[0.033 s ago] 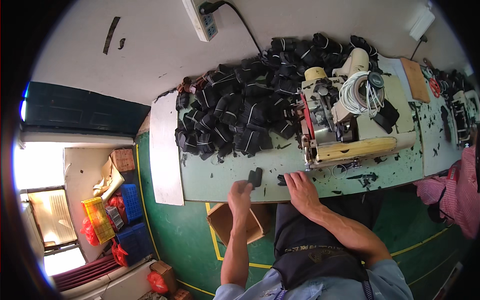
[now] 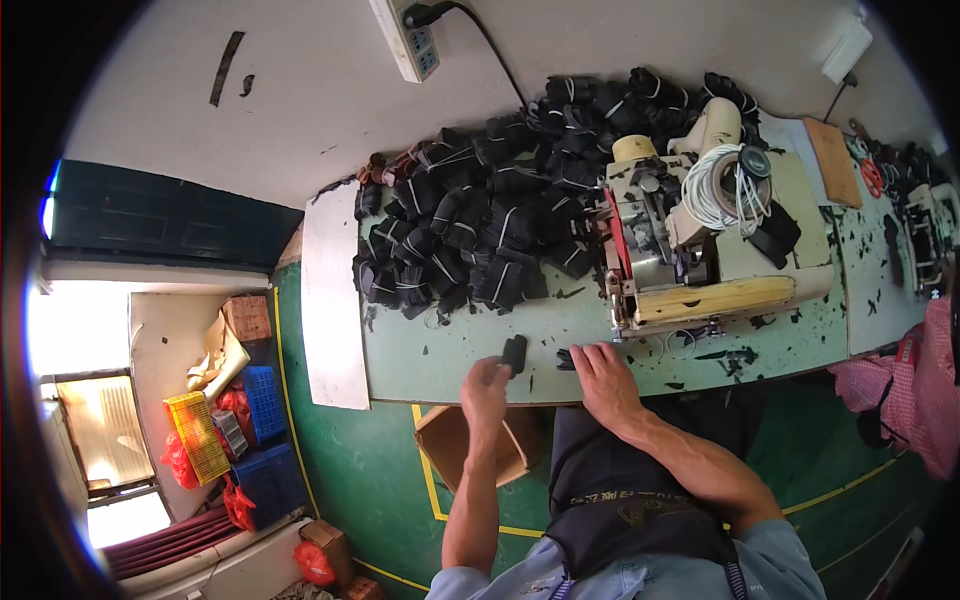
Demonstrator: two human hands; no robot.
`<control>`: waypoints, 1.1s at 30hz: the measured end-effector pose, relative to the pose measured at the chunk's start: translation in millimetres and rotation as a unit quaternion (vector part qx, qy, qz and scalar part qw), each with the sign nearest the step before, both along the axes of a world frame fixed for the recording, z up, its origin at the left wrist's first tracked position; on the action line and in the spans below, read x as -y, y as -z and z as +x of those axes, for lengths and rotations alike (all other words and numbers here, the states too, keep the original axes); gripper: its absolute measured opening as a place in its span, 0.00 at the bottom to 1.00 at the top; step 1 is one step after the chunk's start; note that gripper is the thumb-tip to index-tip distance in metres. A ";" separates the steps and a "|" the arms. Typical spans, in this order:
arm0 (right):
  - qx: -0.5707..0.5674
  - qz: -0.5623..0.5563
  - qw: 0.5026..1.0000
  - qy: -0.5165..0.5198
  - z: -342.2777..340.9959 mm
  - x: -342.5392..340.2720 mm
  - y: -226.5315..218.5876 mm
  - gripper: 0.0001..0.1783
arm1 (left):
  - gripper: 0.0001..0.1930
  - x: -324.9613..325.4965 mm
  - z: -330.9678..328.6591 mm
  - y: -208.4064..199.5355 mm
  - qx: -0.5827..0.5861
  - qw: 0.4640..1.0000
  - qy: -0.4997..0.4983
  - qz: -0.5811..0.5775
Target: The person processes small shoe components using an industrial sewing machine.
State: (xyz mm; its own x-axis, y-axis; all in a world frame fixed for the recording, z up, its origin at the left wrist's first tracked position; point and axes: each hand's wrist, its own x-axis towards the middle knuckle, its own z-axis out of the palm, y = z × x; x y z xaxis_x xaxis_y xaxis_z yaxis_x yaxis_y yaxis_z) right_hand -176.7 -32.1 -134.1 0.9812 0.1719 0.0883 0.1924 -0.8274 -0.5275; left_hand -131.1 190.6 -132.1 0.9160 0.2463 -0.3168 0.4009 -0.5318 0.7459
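Note:
My left hand (image 2: pixel 487 388) is at the front edge of the pale green table, its fingers closed on a small black strip of material (image 2: pixel 514 354) that sticks out past the fingertips. To its right, my right hand (image 2: pixel 605 380) lies on the table edge, fingers close together and bent. Another small black strip (image 2: pixel 565 358) pokes out from under those fingertips. Behind my hands a pile of black bundles tied with white bands (image 2: pixel 480 220) covers the back of the table. Right of the pile stands a cream-coloured machine (image 2: pixel 720 240) with a coil of white cord on top.
Black scraps (image 2: pixel 735 358) lie on the table near the machine. An open cardboard box (image 2: pixel 470 450) sits on the floor below the table's front edge. Yellow and blue crates (image 2: pixel 200 440) stand at the left. A person in a pink checked garment (image 2: pixel 905 390) is at the right.

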 end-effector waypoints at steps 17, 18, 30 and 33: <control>-0.382 0.604 0.692 0.099 16.5 -11.1 -3.8 0.19 | 0.15 32.6 -12.4 5.4 -0.114 0.921 -0.005 -0.373; -0.294 0.497 0.814 0.063 14.9 -10.7 -3.6 0.20 | 0.17 34.1 -14.1 3.8 -0.104 0.925 0.027 -0.365; 0.006 0.198 0.979 -0.044 10.4 -10.8 14.2 0.36 | 0.40 44.2 -10.1 3.8 0.156 0.904 0.383 0.109; 0.004 0.245 0.969 -0.024 12.9 -16.0 14.3 0.36 | 0.40 47.0 -9.4 7.5 0.182 0.892 0.397 0.119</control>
